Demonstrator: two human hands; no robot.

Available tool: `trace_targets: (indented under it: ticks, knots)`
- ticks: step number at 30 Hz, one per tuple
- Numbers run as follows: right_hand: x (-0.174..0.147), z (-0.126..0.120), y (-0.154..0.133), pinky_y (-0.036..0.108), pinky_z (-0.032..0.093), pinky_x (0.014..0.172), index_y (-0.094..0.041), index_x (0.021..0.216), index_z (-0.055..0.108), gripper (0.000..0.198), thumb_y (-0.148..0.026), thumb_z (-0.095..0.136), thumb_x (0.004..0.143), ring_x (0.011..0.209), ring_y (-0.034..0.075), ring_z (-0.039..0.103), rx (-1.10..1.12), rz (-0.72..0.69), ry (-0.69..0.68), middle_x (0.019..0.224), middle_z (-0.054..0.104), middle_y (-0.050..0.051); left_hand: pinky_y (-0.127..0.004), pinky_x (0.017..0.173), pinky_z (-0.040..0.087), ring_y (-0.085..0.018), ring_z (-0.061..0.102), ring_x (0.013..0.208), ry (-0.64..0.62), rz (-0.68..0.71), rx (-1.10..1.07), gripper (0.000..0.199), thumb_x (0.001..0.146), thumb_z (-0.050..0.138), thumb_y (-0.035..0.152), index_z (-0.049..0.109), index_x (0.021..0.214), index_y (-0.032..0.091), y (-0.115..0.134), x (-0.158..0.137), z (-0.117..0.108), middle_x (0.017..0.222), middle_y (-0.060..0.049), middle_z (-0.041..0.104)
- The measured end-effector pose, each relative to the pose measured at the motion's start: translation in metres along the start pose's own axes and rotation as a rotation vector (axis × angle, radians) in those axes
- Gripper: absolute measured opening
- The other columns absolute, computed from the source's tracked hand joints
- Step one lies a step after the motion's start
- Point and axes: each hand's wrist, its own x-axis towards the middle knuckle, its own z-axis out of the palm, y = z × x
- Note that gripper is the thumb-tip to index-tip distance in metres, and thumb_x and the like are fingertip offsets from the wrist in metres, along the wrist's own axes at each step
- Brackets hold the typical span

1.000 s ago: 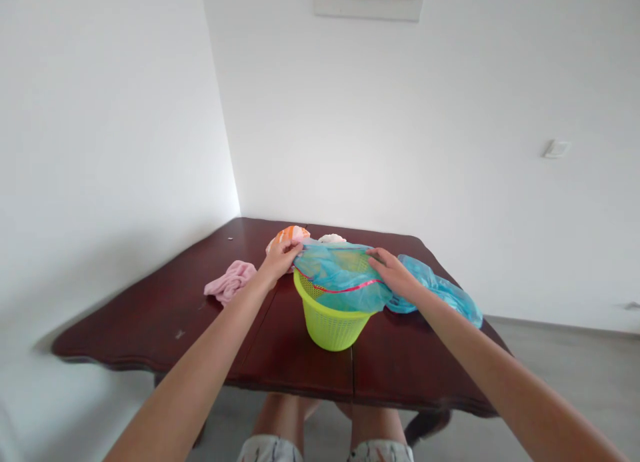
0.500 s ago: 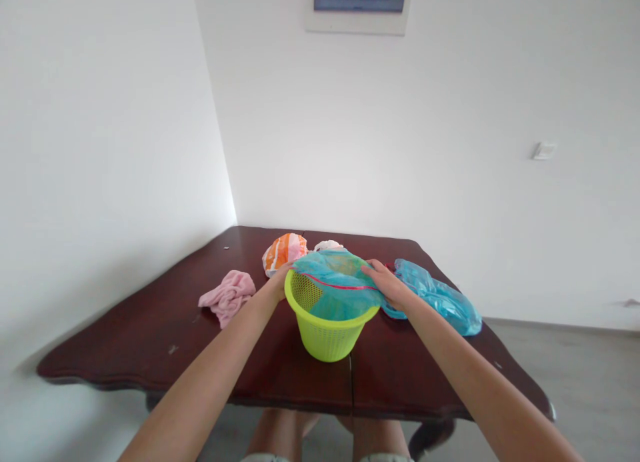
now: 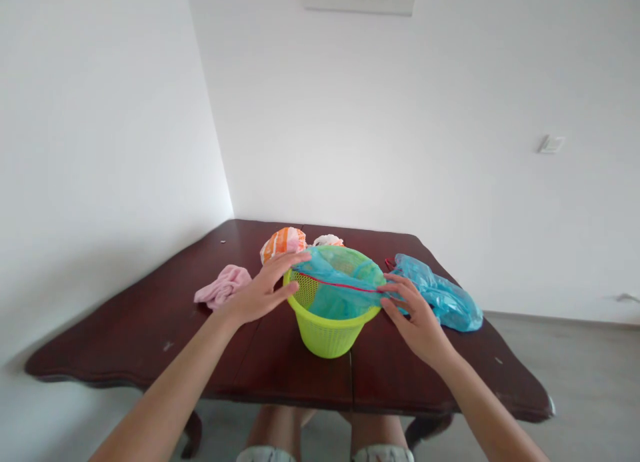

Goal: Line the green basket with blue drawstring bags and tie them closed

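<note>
A yellow-green mesh basket point(image 3: 330, 339) stands upright on the table before me. A blue translucent plastic bag point(image 3: 345, 302) with a red drawstring is spread across its mouth, partly sagging inside and partly over the back and right rim. At the basket's left rim is my left hand point(image 3: 257, 294), fingers stretched out and thumb apart, fingertips at the bag's edge. My right hand point(image 3: 417, 322) is at the right rim, fingers spread and touching the bag near the drawstring's end. Neither hand is closed round anything.
Dark red-brown table point(image 3: 165, 329) with a wavy edge. A pink cloth point(image 3: 223, 285) lies to the left. Behind the basket are an orange-and-white plastic bag point(image 3: 284, 242) and a white one point(image 3: 329, 240). More blue plastic bags point(image 3: 443, 295) lie at right. A white wall point(image 3: 350, 129) stands behind.
Both hands have loosened from the basket's rim and drawn back toward me, fingers now spread. The bag's drawstring edge lies a little differently across the mouth. The view has tilted down slightly.
</note>
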Motion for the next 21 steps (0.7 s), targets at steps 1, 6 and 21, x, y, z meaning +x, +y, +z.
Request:
trace_targets:
  ticks: [1,6,21]
  knots:
    - [-0.007,0.002,0.000,0.047,0.068,0.115,-0.032,0.126,0.085,0.028,-0.056,0.072,0.118,0.143,0.030,0.071,-0.001,-0.036,0.034,0.154,0.067,0.012,-0.062,0.150,0.027,-0.041,0.047,0.174,-0.073,0.084,0.092,0.079,0.113,0.070,0.078,0.060,0.178,0.035,0.009,-0.002,0.002,0.182,-0.012,0.061]
    - [-0.018,0.018,-0.003,0.047,0.064,0.107,-0.029,0.113,0.080,0.017,-0.040,0.070,0.120,0.118,0.027,0.072,-0.059,-0.178,0.170,0.122,0.068,0.009,-0.060,0.131,0.045,-0.038,0.066,0.137,-0.148,0.147,0.256,0.079,0.112,0.061,0.088,0.072,0.166,0.032,0.028,0.007,0.017,0.143,-0.014,0.076]
    - [-0.041,0.038,-0.013,0.071,0.049,0.141,-0.028,0.114,0.082,0.024,-0.028,0.059,0.121,0.180,0.043,0.040,-0.276,-0.199,-0.053,0.187,0.038,0.015,-0.054,0.118,0.057,-0.036,0.069,0.133,0.398,0.241,0.375,0.053,0.114,0.069,0.073,0.077,0.090,0.026,0.000,-0.040,0.063,0.150,-0.016,0.078]
